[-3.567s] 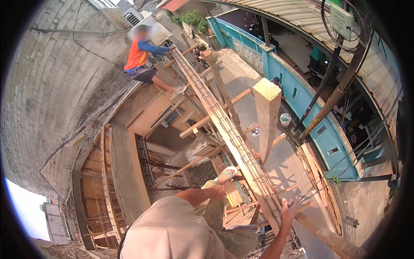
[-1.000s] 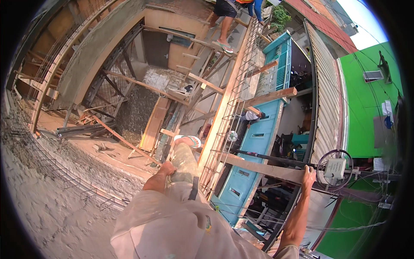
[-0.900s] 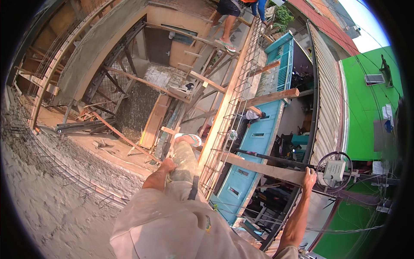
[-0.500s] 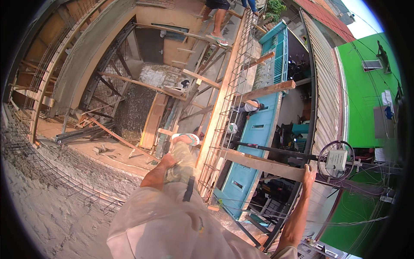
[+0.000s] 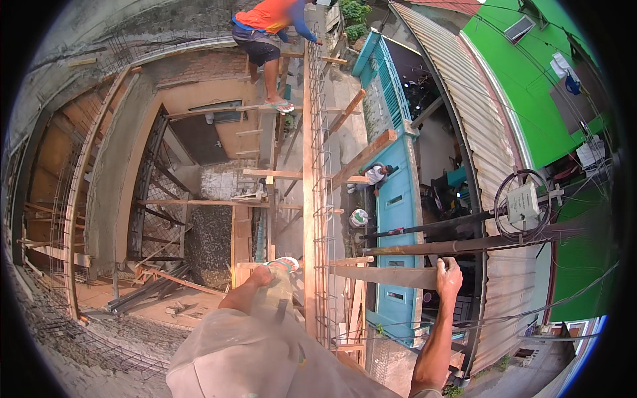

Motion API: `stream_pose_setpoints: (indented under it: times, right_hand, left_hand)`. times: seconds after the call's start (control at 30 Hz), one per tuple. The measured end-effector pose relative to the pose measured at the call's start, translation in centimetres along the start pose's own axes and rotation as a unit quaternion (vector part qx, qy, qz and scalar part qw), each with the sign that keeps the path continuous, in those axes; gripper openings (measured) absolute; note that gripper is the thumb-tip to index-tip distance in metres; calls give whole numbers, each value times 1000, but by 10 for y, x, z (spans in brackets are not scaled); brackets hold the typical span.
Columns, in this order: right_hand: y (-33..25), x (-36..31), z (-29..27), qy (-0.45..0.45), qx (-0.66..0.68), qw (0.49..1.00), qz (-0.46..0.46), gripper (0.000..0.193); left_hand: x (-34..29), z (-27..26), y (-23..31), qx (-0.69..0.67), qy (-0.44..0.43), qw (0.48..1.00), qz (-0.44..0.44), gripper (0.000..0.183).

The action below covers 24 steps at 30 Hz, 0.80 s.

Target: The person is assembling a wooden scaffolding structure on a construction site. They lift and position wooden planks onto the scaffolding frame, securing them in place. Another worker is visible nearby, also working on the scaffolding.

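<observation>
My right hand is closed around the end of a horizontal wooden batten that sticks out from a long rebar cage. A rusty metal pipe runs just above that batten. My left hand rests on my bent knee in pale trousers, and its fingers are hard to make out. My sandalled foot stands on a plank beside the wooden form board along the cage. The ground lies far below.
Another person in an orange shirt stands on a wooden crosspiece farther along the cage. Below are a person in white, a bucket, a blue gate, a corrugated roof and a meter box with coiled cable.
The view has swung so the cage runs straight up the picture and the person in orange shows fully. My right hand keeps its hold on the batten; my left hand stays on my knee.
</observation>
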State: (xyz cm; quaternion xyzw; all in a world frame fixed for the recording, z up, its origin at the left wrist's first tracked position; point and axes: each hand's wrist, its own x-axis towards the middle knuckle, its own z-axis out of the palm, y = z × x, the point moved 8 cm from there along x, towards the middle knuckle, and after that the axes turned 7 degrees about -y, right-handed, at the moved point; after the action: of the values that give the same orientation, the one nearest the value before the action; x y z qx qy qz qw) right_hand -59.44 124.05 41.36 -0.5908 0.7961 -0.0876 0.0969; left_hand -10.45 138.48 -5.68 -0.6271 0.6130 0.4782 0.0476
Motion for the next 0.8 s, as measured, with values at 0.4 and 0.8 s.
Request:
stream_pose_setpoints:
  times: [0.4, 0.8]
  right_hand:
    - [17, 8, 0, 12, 43, 999, 31, 35]
    - [20, 9, -4, 12, 71, 996, 43, 37]
  left_hand:
    - [62, -57, 144, 249, 3, 940, 235, 36]
    - [54, -62, 165, 106, -99, 980, 134, 38]
